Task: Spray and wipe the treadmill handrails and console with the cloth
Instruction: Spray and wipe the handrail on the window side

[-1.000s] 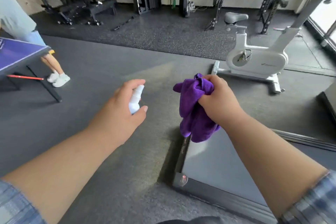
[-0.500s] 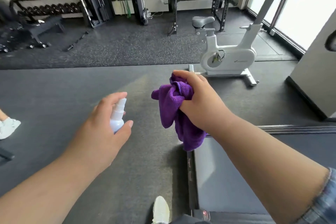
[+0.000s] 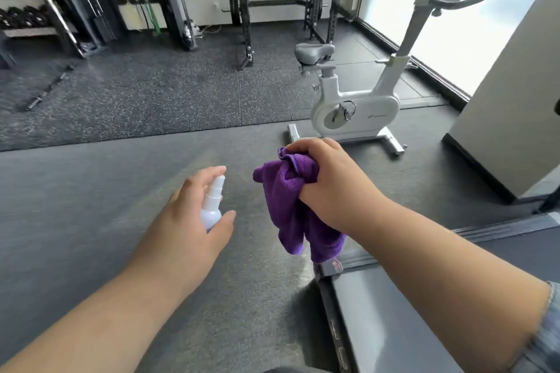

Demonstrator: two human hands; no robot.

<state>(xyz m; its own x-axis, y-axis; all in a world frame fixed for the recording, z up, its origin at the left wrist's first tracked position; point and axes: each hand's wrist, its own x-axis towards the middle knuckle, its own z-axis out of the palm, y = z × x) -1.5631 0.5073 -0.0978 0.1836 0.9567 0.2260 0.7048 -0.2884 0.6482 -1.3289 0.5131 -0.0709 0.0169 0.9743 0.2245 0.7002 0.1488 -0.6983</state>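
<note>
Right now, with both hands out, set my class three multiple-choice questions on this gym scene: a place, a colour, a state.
1. Where does the white exercise bike stand?
A. Beyond the right hand
B. On the treadmill belt
C. Against the dumbbell rack

2. What colour is the cloth?
A. Yellow
B. Purple
C. White

3. What is the left hand doing?
A. Lying flat on the floor
B. Hanging empty
C. Gripping the spray bottle

Answers:
1 A: its base shows just past the knuckles.
2 B: purple folds hang below the fist.
3 C: fingers curl round the white bottle.
</note>
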